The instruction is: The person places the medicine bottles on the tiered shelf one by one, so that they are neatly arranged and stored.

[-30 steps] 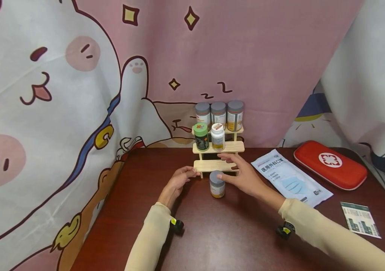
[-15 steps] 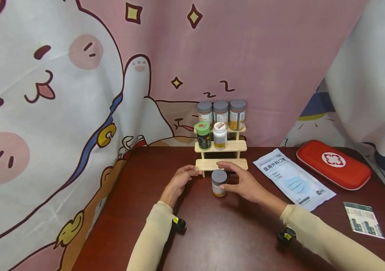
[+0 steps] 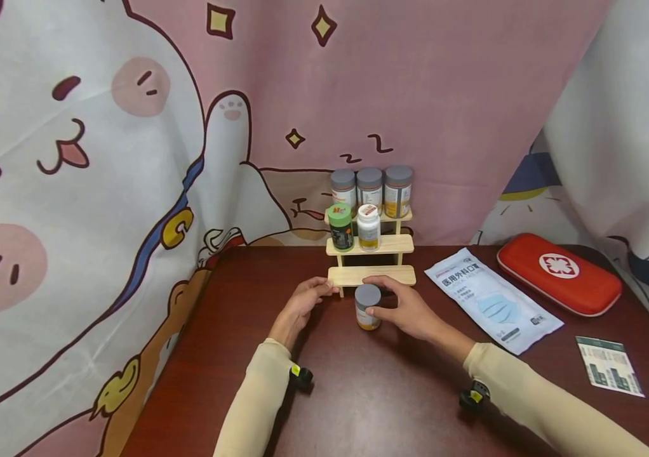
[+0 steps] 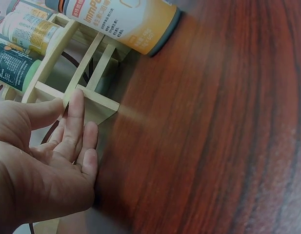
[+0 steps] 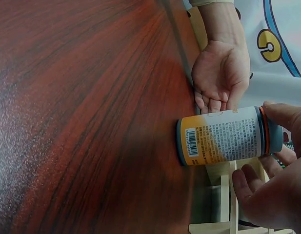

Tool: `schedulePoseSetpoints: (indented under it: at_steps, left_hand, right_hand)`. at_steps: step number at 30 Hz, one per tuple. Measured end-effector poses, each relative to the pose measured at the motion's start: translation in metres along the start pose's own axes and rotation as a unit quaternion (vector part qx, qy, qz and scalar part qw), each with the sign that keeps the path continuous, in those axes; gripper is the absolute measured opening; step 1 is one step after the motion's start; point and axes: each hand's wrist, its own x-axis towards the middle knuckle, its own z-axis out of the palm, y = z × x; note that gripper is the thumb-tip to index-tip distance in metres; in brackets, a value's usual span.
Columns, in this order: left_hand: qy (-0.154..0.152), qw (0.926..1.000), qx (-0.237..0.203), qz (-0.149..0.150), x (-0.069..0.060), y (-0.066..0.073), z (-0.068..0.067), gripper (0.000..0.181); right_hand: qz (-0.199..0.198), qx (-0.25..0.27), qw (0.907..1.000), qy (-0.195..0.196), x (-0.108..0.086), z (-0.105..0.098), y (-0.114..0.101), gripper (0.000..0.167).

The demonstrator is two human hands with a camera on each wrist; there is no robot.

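Observation:
My right hand [image 3: 410,311] pinches a supplement bottle [image 3: 367,308] with a grey cap and a white-and-orange label, upright in front of the wooden tiered shelf [image 3: 371,275]. In the right wrist view, thumb and fingers lie on either side of the bottle's [image 5: 218,136] cap end. Whether its base touches the table cannot be told. My left hand [image 3: 303,304] pinches the left end of the bottom tier between thumb and index finger, as the left wrist view of the hand [image 4: 52,146] shows. That tier bears nothing.
The middle tier carries a green-capped dark bottle [image 3: 341,227] and a white bottle [image 3: 368,227]. Three grey-capped bottles [image 3: 369,190] stand on top. To the right lie a face mask packet [image 3: 493,301], a red first-aid case [image 3: 559,274] and a printed card [image 3: 609,366]. A patterned curtain [image 3: 444,114] hangs behind.
My right thumb has come down from the bottle's cap to its side, and the fingers have closed in around it. The left hand stays at the shelf's end.

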Motion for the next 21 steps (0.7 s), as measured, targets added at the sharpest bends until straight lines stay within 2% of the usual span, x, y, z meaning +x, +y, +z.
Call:
schedulePoseSetpoints:
  at_steps: [11,21]
  left_hand:
    - [-0.001,1.0000,-0.005,0.005,0.0014,-0.0022,-0.0024,0.023]
    - [-0.004,1.0000,-0.002,0.007,0.0012,-0.0020,-0.0012,0.025]
  right_hand:
    - [-0.003,0.051,0.9984,-0.023,0.0021,0.0001,0.0052,0.059]
    - [-0.004,0.036,0.9993,-0.008,0.0006,-0.0040,0.0030,0.057]
